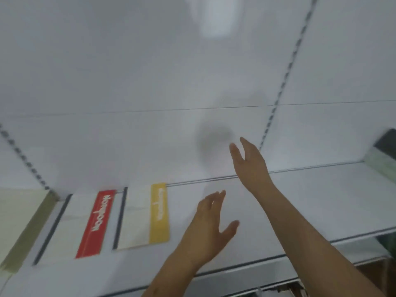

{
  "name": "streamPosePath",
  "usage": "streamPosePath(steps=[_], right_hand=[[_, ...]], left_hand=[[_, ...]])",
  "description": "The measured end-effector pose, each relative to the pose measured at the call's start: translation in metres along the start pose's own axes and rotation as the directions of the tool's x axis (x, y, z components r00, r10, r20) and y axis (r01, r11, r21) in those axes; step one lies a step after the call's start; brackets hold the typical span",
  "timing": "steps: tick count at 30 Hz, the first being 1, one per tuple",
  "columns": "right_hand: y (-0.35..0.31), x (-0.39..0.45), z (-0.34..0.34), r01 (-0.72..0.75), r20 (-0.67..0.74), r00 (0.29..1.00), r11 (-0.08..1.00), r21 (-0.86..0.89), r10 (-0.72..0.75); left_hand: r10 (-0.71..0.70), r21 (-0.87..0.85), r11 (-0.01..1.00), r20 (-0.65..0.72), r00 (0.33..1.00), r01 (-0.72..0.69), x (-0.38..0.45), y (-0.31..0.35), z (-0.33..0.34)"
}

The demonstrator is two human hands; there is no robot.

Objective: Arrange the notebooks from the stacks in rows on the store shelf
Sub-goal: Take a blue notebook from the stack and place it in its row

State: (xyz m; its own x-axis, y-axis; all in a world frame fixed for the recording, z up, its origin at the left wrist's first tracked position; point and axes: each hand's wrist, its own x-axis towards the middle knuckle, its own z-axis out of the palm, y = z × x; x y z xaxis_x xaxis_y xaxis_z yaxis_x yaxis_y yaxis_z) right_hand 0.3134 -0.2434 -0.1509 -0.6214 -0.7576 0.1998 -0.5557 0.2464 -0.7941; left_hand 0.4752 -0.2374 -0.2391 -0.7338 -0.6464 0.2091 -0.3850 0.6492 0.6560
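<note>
Two cream notebooks lie flat side by side on the white store shelf [300, 202]. One has a red band [94, 224] with white lettering, the other a yellow band [159, 213]. A third notebook with an olive band [23, 224] lies at the far left, partly cut off. My left hand [211, 221] hovers just right of the yellow-banded notebook, fingers straight, holding nothing. My right hand [250, 161] is raised higher over the shelf's back edge, fingers spread and empty. The picture is blurred by motion.
The shelf's white back panel [150, 71] carries slotted upright rails [285, 82]. A dark and green object [383, 155] sits on the shelf at the far right edge. Below the shelf's front lip [257, 266], something brown shows at the bottom right.
</note>
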Motion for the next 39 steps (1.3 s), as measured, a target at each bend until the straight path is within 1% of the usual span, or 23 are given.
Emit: streamPosePath(steps=[3,5,9,14,18,23,28,34,35,37,38,39], right_hand=[[0.033,0.003,-0.078,0.031,-0.127,0.991,0.999,-0.043,-0.036],[0.064,-0.001,-0.134,0.033,-0.197,0.979,0.993,-0.111,-0.055],[0.137,-0.017,-0.250,-0.030,-0.292,0.955,0.967,-0.254,-0.047],[0.228,-0.031,-0.381,-0.168,-0.394,0.919,0.927,-0.335,0.024],[0.279,-0.031,-0.453,-0.227,-0.417,0.907,0.902,-0.367,0.059],[0.326,-0.005,-0.494,-0.233,-0.424,0.904,0.891,-0.390,0.050],[0.372,0.038,-0.500,-0.226,-0.364,0.930,0.868,-0.441,0.057],[0.432,0.110,-0.492,-0.258,-0.286,0.953,0.771,-0.582,0.103],[0.440,0.117,-0.490,-0.249,-0.291,0.953,0.769,-0.589,0.085],[0.449,0.122,-0.485,-0.218,-0.367,0.930,0.793,-0.570,-0.008],[0.451,0.120,-0.484,-0.195,-0.423,0.903,0.802,-0.564,-0.078],[0.449,0.114,-0.482,-0.165,-0.478,0.865,0.815,-0.556,-0.151]], left_hand=[[0.072,-0.017,0.997,0.059,0.996,-0.071,0.028,0.048,0.040],[0.147,-0.033,0.989,0.099,0.984,-0.144,0.046,0.086,0.072],[0.249,-0.080,0.968,0.142,0.958,-0.239,0.083,0.170,0.153],[0.315,-0.149,0.946,0.232,0.920,-0.286,0.117,0.268,0.248],[0.309,-0.147,0.949,0.262,0.914,-0.279,0.143,0.318,0.295],[0.279,-0.115,0.960,0.303,0.911,-0.256,0.176,0.348,0.332],[0.266,-0.100,0.964,0.322,0.909,-0.246,0.220,0.349,0.363],[0.261,-0.183,0.958,0.249,0.933,-0.219,0.283,0.334,0.386],[0.253,-0.192,0.959,0.244,0.936,-0.209,0.292,0.333,0.388],[0.234,-0.249,0.953,0.237,0.943,-0.174,0.309,0.335,0.391],[0.214,-0.326,0.936,0.220,0.952,-0.135,0.317,0.339,0.393],[0.170,-0.435,0.898,0.195,0.966,-0.070,0.325,0.344,0.395]])
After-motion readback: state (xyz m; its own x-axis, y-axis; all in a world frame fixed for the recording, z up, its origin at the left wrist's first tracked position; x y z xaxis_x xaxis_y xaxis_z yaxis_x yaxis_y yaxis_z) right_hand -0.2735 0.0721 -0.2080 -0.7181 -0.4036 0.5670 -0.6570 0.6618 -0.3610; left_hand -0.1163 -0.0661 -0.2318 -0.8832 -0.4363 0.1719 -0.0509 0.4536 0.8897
